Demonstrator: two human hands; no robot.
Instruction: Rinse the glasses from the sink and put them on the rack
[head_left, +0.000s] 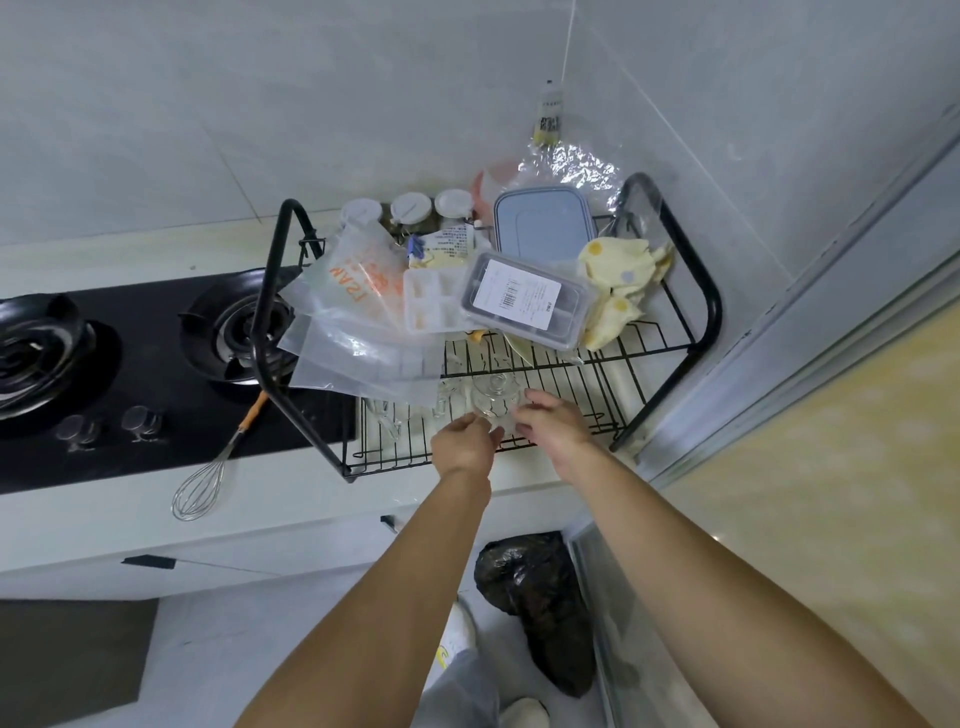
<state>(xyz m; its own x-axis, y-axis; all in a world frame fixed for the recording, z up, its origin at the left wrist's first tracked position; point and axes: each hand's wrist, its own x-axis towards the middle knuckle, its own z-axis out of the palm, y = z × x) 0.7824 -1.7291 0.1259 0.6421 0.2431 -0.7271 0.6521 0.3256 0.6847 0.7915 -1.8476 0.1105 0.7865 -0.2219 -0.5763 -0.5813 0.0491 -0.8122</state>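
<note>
A clear glass (497, 399) sits upside down over the wire floor of the black dish rack (670, 358), near its front edge. My left hand (464, 443) holds the glass from the left side. My right hand (551, 423) holds it from the right, fingers curled against its wall. Other clear glasses (387, 415) stand on the rack floor to the left, hard to make out. The sink is not in view.
Plastic bags (340, 312), an ice tray (431, 301), lidded boxes (527, 299), jars and a yellow cloth (621, 280) crowd the rack's back half. A black gas hob (130, 358) lies left, a whisk (202, 488) hangs off the rack. A black rubbish bag (540, 603) sits on the floor.
</note>
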